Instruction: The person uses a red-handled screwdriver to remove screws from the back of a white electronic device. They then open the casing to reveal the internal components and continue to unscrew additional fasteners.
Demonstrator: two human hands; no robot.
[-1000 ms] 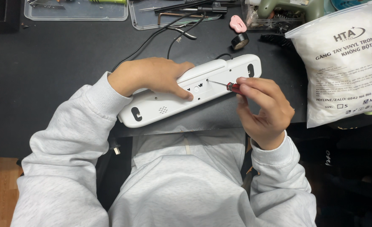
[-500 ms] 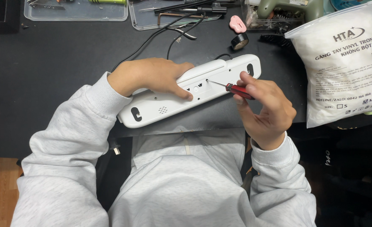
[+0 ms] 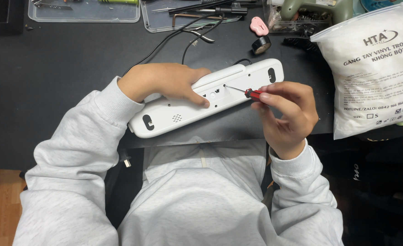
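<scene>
A long white plastic device casing (image 3: 197,102) is laid slantwise at the near edge of the black tabletop (image 3: 51,91). It is pressed down by the left hand (image 3: 165,82), fingers curled over it. A small red-handled screwdriver (image 3: 247,92) is pinched by the right hand (image 3: 285,114), its tip set on the casing. Bare tabletop is left beyond the casing's left end; a white bag of gloves (image 3: 374,68) is stood to its right.

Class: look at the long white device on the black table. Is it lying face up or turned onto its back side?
Back side up. The white device shows two keyhole mounting slots, a small vent grille and screw holes; the left hand steadies it while the right hand points a red-handled screwdriver at it.
</scene>
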